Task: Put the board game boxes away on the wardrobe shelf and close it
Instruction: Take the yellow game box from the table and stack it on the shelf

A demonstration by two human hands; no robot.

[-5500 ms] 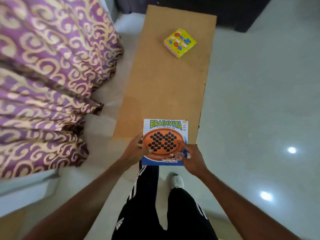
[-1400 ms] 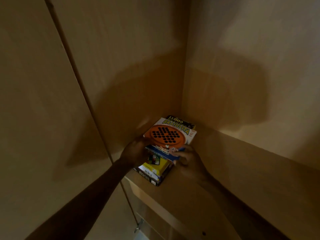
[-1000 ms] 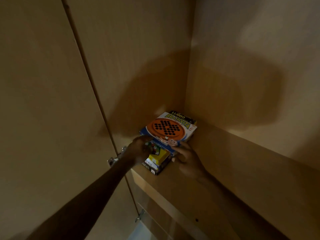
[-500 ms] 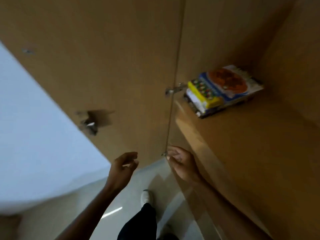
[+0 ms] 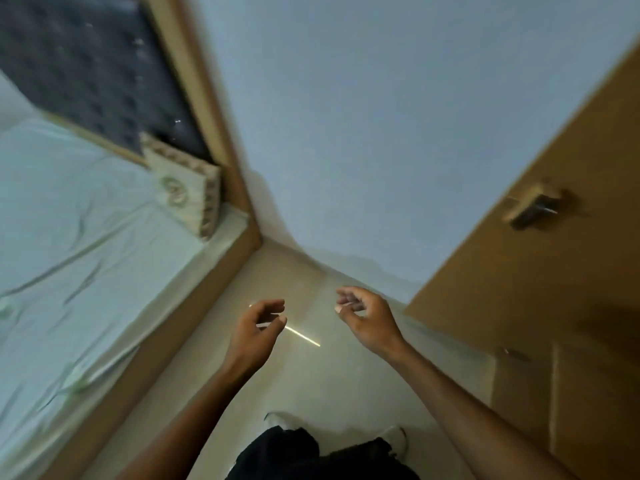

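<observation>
Both my hands hang in front of me over the floor with nothing in them. My left hand (image 5: 256, 332) has its fingers loosely curled and apart. My right hand (image 5: 367, 315) is the same, fingers curled and spread. A brown wooden wardrobe door (image 5: 519, 271) stands open at the right, with a metal hinge fitting (image 5: 531, 211) on its inner face. The wardrobe shelf and the stacked board game boxes are out of view.
A bed (image 5: 69, 254) with a pale sheet and a wooden frame fills the left side, with a small cushion (image 5: 183, 192) against its dark padded headboard (image 5: 93, 71). A pale wall (image 5: 363, 116) is ahead. Shiny floor (image 5: 311, 375) lies between the bed and the wardrobe.
My hands let go of the Brainvita box on the stack in the wardrobe and came down. My view has swung left, away from the shelf, toward the bed and wall.
</observation>
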